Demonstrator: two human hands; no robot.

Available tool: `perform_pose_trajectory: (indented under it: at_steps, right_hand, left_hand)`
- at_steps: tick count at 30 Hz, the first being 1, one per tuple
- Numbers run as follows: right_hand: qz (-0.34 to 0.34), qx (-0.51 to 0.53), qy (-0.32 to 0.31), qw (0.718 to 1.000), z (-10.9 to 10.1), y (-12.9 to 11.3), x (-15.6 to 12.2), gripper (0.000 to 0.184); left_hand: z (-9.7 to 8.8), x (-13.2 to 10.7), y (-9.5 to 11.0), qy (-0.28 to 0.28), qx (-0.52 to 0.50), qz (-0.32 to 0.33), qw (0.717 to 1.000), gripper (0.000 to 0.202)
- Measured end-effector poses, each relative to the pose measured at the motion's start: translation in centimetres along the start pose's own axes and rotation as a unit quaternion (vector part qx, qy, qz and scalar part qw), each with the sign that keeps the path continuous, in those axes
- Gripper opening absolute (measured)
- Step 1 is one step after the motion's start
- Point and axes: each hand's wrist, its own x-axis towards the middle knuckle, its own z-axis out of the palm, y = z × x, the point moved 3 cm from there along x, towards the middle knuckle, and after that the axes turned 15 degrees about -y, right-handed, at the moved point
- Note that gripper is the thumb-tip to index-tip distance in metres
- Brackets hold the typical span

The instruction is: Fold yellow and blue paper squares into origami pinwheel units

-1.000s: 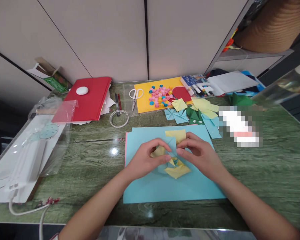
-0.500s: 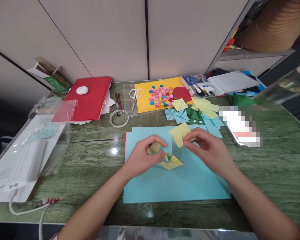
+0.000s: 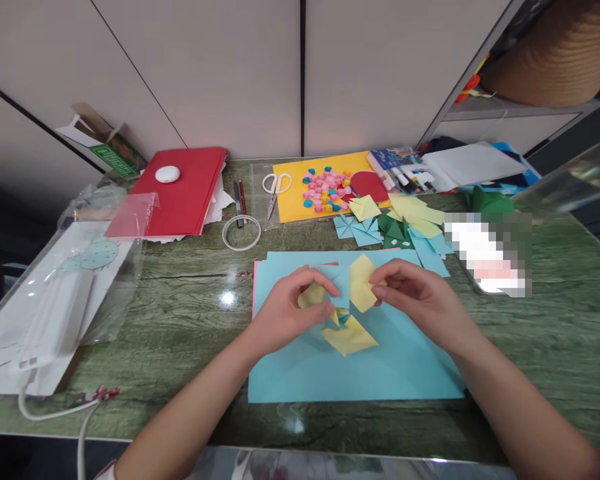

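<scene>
Over a large light blue sheet (image 3: 380,370) on the green table, my left hand (image 3: 290,313) pinches a folded yellow and blue paper piece (image 3: 347,333) near its middle. My right hand (image 3: 420,300) pinches a yellow folded square (image 3: 363,283) and holds it against the top right of that piece. A pink sheet edge (image 3: 255,287) shows under the blue sheet at its left side.
Behind lie a tape ring (image 3: 241,233), white scissors (image 3: 275,190), pens (image 3: 239,200), an orange sheet (image 3: 293,200) with small paper stars, folded blue, green and yellow pieces (image 3: 400,227), a marker pack (image 3: 405,170) and a red folder (image 3: 185,190). A plastic-wrapped white package (image 3: 45,307) lies left.
My right hand lifted a yellow square off toward the upper right, then brought it back down against the folded piece. The left hand kept its pinch; the view shifted slightly.
</scene>
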Motion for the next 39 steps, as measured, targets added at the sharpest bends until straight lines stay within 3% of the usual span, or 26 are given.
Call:
perform_pose_trajectory:
  at_steps: [5, 17, 31, 39]
  right_hand:
    - [0.001, 0.022, -0.035, 0.999, 0.5, 0.1, 0.0, 0.014]
    - [-0.011, 0.032, -0.014, 0.999, 1.0, 0.5, 0.2, 0.017]
    - [-0.091, -0.138, 0.017, 0.986, 0.9, -0.7, -0.1, 0.012]
    - [-0.087, -0.123, 0.016, 0.988, 0.8, -0.5, -0.2, 0.009]
  left_hand:
    - [0.5, -0.2, 0.1, -0.022, 0.018, -0.019, 0.999, 0.01]
    - [1.0, -0.2, -0.1, -0.036, -0.006, -0.035, 0.999, 0.011]
    - [1.6, -0.6, 0.5, 0.017, 0.056, -0.032, 0.998, 0.022]
    - [1.8, -0.7, 0.7, 0.025, 0.08, -0.025, 0.996, 0.02]
